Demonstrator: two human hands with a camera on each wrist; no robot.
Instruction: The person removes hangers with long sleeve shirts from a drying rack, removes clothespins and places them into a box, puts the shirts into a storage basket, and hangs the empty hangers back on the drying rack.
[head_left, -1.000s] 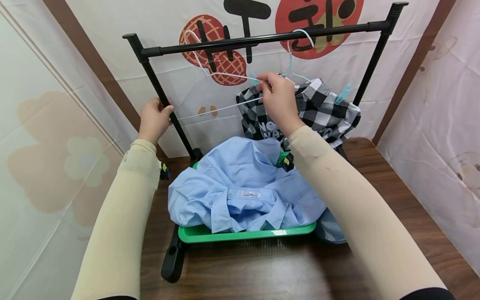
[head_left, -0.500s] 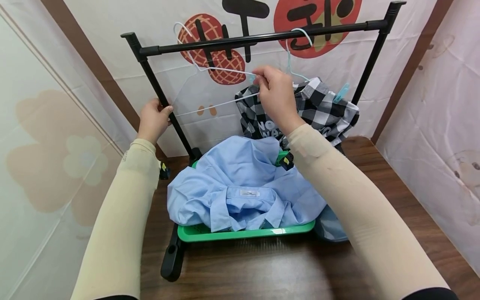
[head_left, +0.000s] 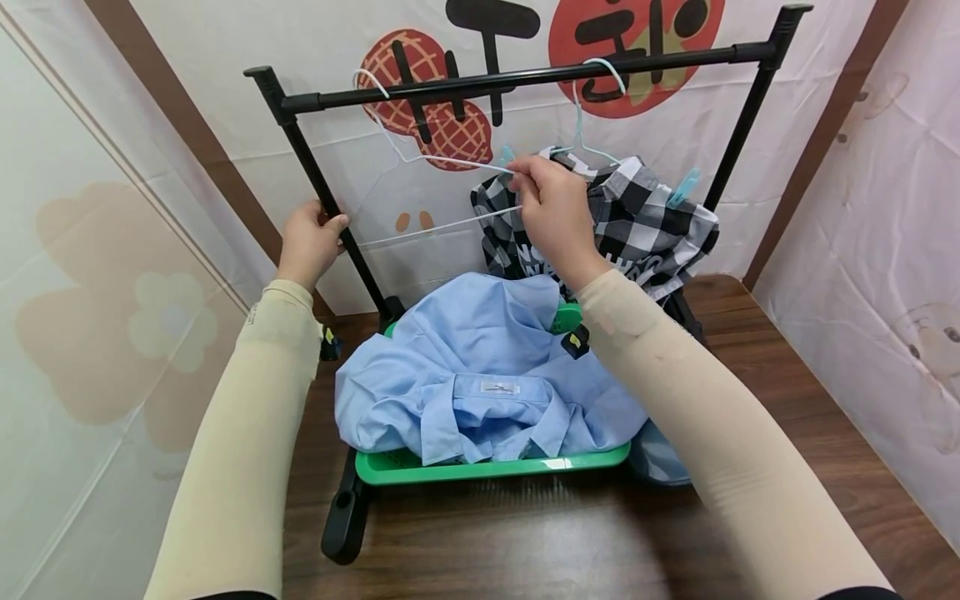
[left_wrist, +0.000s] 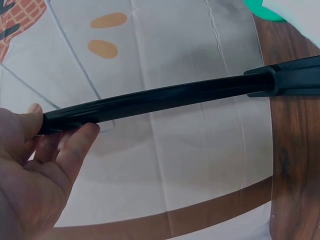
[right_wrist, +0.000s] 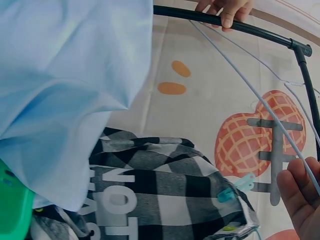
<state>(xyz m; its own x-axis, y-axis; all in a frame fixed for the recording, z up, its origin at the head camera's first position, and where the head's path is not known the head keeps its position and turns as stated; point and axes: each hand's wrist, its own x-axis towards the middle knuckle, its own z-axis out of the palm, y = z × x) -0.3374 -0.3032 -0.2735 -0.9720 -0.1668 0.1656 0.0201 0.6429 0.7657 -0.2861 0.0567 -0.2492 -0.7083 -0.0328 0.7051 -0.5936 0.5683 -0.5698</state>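
Note:
A white wire hanger [head_left: 442, 160] spans the space below the black rack's top bar, its hook over the bar. With thumb and fingers, my right hand [head_left: 557, 212] pinches the hanger's right end; the right wrist view shows those fingers [right_wrist: 294, 192] around the wire. My left hand [head_left: 309, 242] grips the rack's left post [head_left: 318, 171], also seen in the left wrist view as a black post [left_wrist: 165, 97]. The hanger's left end passes behind that post. Below, a light blue shirt [head_left: 480, 333] lies collar forward in a green basket [head_left: 495, 471].
A black-and-white checked shirt [head_left: 637, 200] hangs at the right on a pale blue hanger [head_left: 579, 117], with a light blue clip [head_left: 684, 188] on it. The rack's black foot [head_left: 345, 521] stands on the wooden table [head_left: 525, 533]. Printed cloth [head_left: 420, 192] backs the rack.
The hanger rose, with its hook above the bar half a second ago, then came down with the hook over the bar. My right hand moved with it; my left hand stayed on the post.

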